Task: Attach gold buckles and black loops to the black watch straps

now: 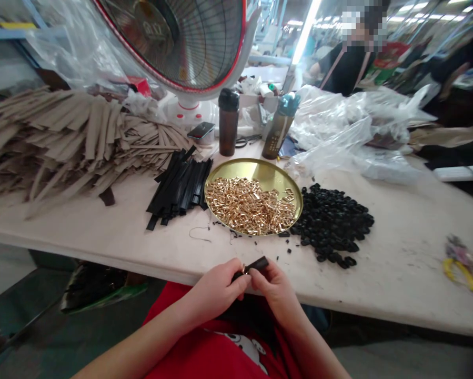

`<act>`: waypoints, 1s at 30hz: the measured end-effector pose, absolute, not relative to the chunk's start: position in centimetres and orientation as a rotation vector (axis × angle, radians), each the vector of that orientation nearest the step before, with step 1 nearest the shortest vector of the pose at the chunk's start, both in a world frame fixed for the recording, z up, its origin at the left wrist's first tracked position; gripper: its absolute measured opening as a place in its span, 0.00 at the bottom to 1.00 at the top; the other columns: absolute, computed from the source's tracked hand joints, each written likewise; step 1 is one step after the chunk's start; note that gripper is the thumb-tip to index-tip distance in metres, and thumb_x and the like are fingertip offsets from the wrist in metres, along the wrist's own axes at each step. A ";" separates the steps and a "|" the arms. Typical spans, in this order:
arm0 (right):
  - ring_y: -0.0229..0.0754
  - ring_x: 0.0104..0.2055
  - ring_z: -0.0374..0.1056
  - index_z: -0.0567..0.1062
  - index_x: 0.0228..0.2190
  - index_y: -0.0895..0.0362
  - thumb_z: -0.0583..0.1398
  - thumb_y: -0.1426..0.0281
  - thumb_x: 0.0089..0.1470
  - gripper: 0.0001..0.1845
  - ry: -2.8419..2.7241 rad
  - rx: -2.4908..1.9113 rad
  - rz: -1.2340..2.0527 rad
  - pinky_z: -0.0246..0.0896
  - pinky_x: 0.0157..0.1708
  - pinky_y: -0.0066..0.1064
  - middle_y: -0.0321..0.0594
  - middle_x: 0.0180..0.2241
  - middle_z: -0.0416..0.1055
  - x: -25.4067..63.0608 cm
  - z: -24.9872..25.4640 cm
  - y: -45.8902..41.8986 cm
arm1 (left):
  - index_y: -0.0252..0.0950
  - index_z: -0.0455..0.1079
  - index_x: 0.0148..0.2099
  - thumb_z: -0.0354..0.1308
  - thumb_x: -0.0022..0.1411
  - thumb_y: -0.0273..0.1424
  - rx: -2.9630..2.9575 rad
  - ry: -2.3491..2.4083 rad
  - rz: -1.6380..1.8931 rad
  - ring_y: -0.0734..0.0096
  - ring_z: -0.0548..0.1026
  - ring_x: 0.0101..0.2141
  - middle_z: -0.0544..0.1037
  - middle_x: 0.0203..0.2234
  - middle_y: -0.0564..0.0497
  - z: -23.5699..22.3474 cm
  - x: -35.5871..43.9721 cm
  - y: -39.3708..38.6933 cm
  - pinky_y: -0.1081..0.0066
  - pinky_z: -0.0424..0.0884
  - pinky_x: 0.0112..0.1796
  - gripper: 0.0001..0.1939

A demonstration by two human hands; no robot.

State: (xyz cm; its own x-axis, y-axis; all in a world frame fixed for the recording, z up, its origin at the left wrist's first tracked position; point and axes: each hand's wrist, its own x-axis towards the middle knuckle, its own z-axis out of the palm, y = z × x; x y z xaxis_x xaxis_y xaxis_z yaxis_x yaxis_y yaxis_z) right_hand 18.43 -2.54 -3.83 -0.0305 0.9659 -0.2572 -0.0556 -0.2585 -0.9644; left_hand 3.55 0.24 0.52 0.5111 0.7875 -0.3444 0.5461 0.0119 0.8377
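Blk strip (pixel 257 263) btwn L hand (pixel 219 284) & R hand (pixel 274 287), both pinching it.

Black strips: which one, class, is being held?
The black strip gripped by left hand and right hand; the bunched strips lie left of the round gold tray.

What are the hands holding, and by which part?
A black strip: the left hand pinches its left part, beside a gold piece; the right hand grips near its right end.
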 end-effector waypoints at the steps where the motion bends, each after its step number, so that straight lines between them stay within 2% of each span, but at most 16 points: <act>1: 0.35 0.25 0.59 0.66 0.25 0.56 0.59 0.63 0.46 0.10 -1.007 -1.312 1.476 0.56 0.26 0.27 0.32 0.22 0.65 18.4 -3.7 -2.6 | 0.35 0.59 0.28 0.46 0.58 0.39 1.639 1.142 0.273 0.75 0.65 0.24 0.68 0.19 0.56 0.5 3.5 0.3 0.76 0.57 0.25 0.13; 6: 0.35 0.25 0.59 0.66 0.26 0.56 0.58 0.65 0.48 0.07 -1.142 -1.333 1.292 0.55 0.27 0.27 0.31 0.22 0.63 18.0 -3.2 -3.5 | 0.35 0.57 0.27 0.48 0.55 0.46 1.410 1.102 0.275 0.79 0.60 0.16 0.64 0.14 0.59 -0.7 3.6 0.6 0.78 0.54 0.19 0.18; 9: 0.36 0.28 0.61 0.68 0.28 0.56 0.54 0.67 0.53 0.06 -1.388 -1.296 1.215 0.57 0.29 0.27 0.34 0.25 0.66 18.7 -2.8 -4.1 | 0.34 0.59 0.39 0.52 0.53 0.42 1.347 1.064 0.365 0.79 0.63 0.16 0.68 0.19 0.58 -1.1 3.7 0.5 0.78 0.57 0.19 0.17; 11: 0.37 0.30 0.63 0.69 0.30 0.56 0.53 0.68 0.54 0.07 -1.538 -1.298 1.182 0.58 0.30 0.27 0.36 0.27 0.68 20.3 -2.7 -4.0 | 0.35 0.59 0.45 0.51 0.55 0.38 1.408 1.022 0.368 0.78 0.64 0.18 0.68 0.21 0.58 -0.8 3.8 0.4 0.77 0.58 0.21 0.17; 13: 0.38 0.30 0.63 0.69 0.32 0.56 0.52 0.67 0.54 0.08 -1.641 -1.415 1.007 0.58 0.29 0.28 0.37 0.28 0.68 22.8 -2.7 -3.2 | 0.35 0.64 0.41 0.49 0.57 0.37 1.508 1.013 0.325 0.78 0.63 0.19 0.67 0.20 0.58 -0.4 3.8 0.4 0.77 0.57 0.22 0.13; 16: 0.40 0.31 0.64 0.70 0.33 0.57 0.52 0.68 0.54 0.09 -1.730 -1.768 0.399 0.57 0.32 0.30 0.40 0.31 0.67 27.2 -3.1 -0.9 | 0.35 0.64 0.30 0.46 0.58 0.38 1.604 1.091 0.351 0.76 0.64 0.22 0.66 0.18 0.57 -0.1 3.9 0.5 0.76 0.58 0.25 0.12; 18: 0.41 0.31 0.64 0.71 0.32 0.57 0.53 0.72 0.52 0.08 -1.892 -1.991 0.099 0.56 0.31 0.32 0.43 0.33 0.66 29.5 -3.4 0.8 | 0.35 0.63 0.30 0.46 0.58 0.39 1.609 1.124 0.371 0.76 0.64 0.22 0.66 0.18 0.58 -0.2 4.1 0.6 0.76 0.58 0.26 0.13; 20: 0.43 0.30 0.64 0.71 0.29 0.58 0.54 0.75 0.50 0.06 -1.987 -2.092 -0.028 0.55 0.30 0.32 0.44 0.31 0.66 30.8 -3.8 2.0 | 0.35 0.63 0.31 0.45 0.58 0.39 1.608 1.117 0.358 0.76 0.63 0.21 0.66 0.18 0.58 -0.4 4.2 0.6 0.76 0.58 0.26 0.13; 23: 0.44 0.31 0.64 0.70 0.26 0.58 0.55 0.75 0.49 0.05 -2.030 -2.080 -0.031 0.55 0.31 0.33 0.44 0.29 0.66 30.9 -4.1 2.5 | 0.35 0.63 0.31 0.46 0.58 0.39 1.600 1.112 0.337 0.76 0.64 0.22 0.66 0.18 0.58 -0.5 4.2 0.6 0.76 0.58 0.26 0.13; 25: 0.44 0.33 0.64 0.70 0.27 0.58 0.54 0.71 0.51 0.05 -1.976 -1.985 0.092 0.56 0.33 0.33 0.44 0.30 0.67 30.1 -4.1 2.1 | 0.35 0.63 0.30 0.46 0.58 0.38 1.594 1.119 0.346 0.76 0.64 0.22 0.65 0.18 0.58 -0.4 4.1 0.8 0.76 0.58 0.26 0.13; 27: 0.42 0.31 0.64 0.69 0.30 0.57 0.53 0.66 0.53 0.09 -1.778 -1.825 0.436 0.57 0.32 0.32 0.41 0.29 0.67 28.7 -3.8 1.4 | 0.35 0.62 0.29 0.46 0.58 0.39 1.577 1.133 0.397 0.76 0.63 0.22 0.65 0.17 0.58 -0.3 4.3 1.2 0.76 0.58 0.26 0.13; 30: 0.37 0.24 0.61 0.68 0.30 0.57 0.53 0.59 0.53 0.14 -1.362 -1.531 1.081 0.57 0.26 0.29 0.35 0.21 0.64 25.7 -3.4 0.3 | 0.35 0.62 0.29 0.45 0.59 0.40 1.530 1.129 0.487 0.77 0.62 0.21 0.64 0.17 0.58 -0.3 5.1 1.8 0.77 0.58 0.26 0.14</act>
